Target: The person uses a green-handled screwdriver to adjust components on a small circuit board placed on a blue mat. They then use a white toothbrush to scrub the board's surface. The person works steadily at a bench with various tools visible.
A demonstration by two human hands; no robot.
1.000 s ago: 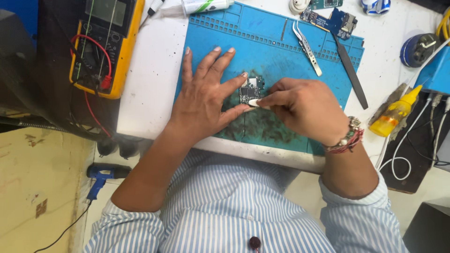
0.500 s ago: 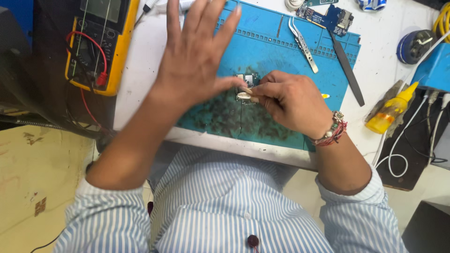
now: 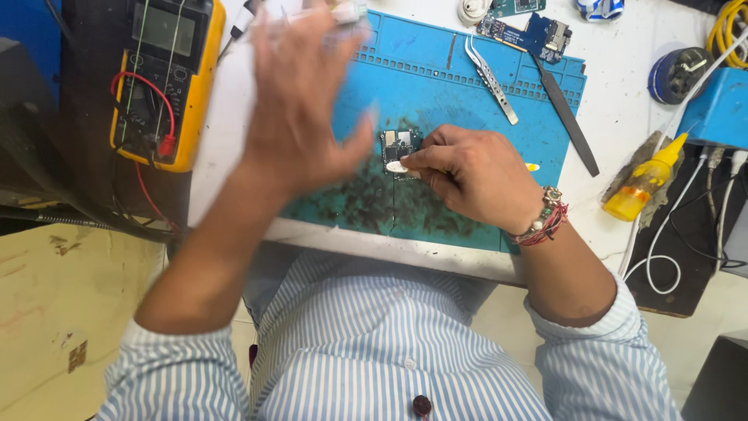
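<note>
White desk (image 3: 623,117) carried a blue work mat (image 3: 467,86), its near part smeared with dark residue. Yellow multimeter (image 3: 160,82) with red leads sat off the mat's left edge, well apart from the work. Left hand (image 3: 300,117) was raised over the mat's left part, motion-blurred, fingers spread, holding nothing visible; could not tell if it touched the mat. Right hand (image 3: 467,175) rested on the mat's middle, fingers drawn together, pinching a small whitish piece (image 3: 396,166) against the lower edge of the small circuit board (image 3: 399,144), which lay flat on the mat, centre, just beside the fingertips. Whether the piece was a tool tip, pad or part was too small to tell. Yellow squeeze bottle (image 3: 643,183) lay tilted on the desk to the right, off the mat. Flat black pry tool (image 3: 567,117) and metal tweezers (image 3: 491,78) lay unused on the mat's far right part; a second blue board (image 3: 530,31) sat at the far edge. Judged mid-job: board bare and being worked on at one spot, residue suggesting cleaning or scraping underway, nothing reassembled, the other tools untouched.
</note>
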